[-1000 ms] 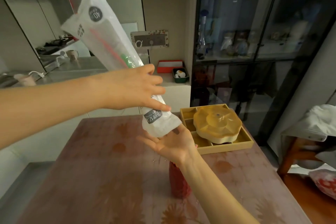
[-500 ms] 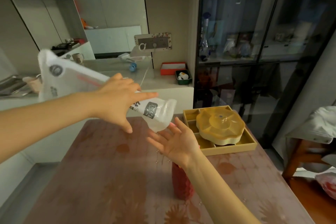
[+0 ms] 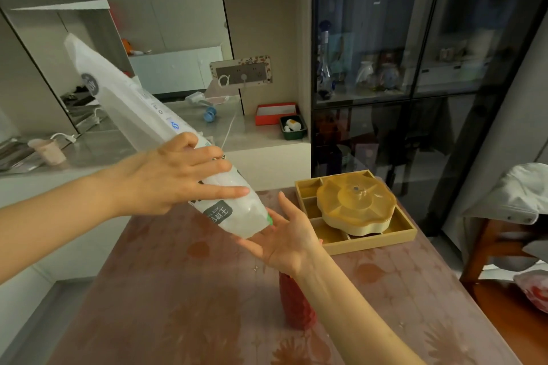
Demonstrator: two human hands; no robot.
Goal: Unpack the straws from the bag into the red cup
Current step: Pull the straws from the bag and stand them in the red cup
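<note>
Left hand [image 3: 178, 178] grips bag [image 3: 142, 127] mid-length, tilted mouth-down. Right hand [image 3: 284, 238] flat, empty, cupped under mouth. Green straw tip [image 3: 269, 219] peeking. Red cup [image 3: 295, 302] below on counter [image 3: 178, 290], apparently no straws in yet.

Domestic dining room opening onto a kitchen. Evidence: reddish floral-patterned dining table [image 3: 178, 290]; yellow compartmented snack tray with a scalloped lid [image 3: 355, 210]; dark glass-fronted display cabinet of vases and ornaments [image 3: 415, 68]; pale stone counter [image 3: 252, 135] with wall sockets; wooden chair draped in white cloth [image 3: 510, 192]
</note>
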